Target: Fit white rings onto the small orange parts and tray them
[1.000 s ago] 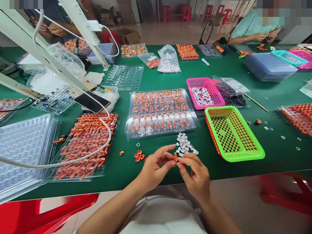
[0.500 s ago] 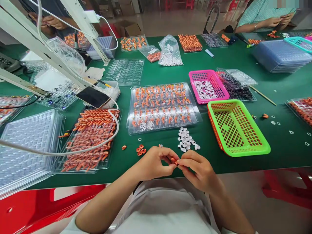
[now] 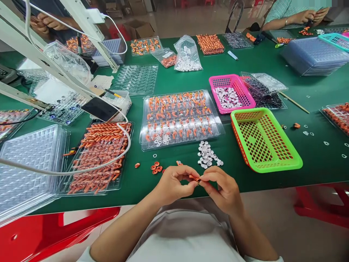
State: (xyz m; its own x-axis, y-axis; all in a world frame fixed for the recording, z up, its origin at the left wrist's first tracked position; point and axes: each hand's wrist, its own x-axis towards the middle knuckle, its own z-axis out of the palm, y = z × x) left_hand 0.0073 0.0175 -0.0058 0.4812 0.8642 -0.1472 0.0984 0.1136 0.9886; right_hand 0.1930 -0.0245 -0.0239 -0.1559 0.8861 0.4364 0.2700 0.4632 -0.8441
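My left hand [image 3: 174, 185] pinches a small orange plastic part [image 3: 194, 178] at the table's front edge. The fingers of my right hand [image 3: 222, 188] are closed at the part's right end, touching a dark spot on it; whether they hold a separate piece is too small to tell. Just beyond my hands lies a pile of white discs [image 3: 207, 154]. Several orange ring-shaped pieces [image 3: 156, 167] sit left of my left hand, with a lone orange piece [image 3: 137, 165] farther left. A clear tray [image 3: 180, 118] of orange parts and white rings stands ahead.
A green basket [image 3: 280, 167] stands to the right, a pink basket [image 3: 252, 103] of white pieces behind it. At left are a tray of orange parts [image 3: 100, 156], stacked clear trays [image 3: 29, 163], a phone [image 3: 100, 109] and a looping white cable [image 3: 129, 142]. Two people work across the table.
Both hands stay together in nearly the same place. The orange part has turned slightly between the fingers and more of it shows. The view has shifted a little.
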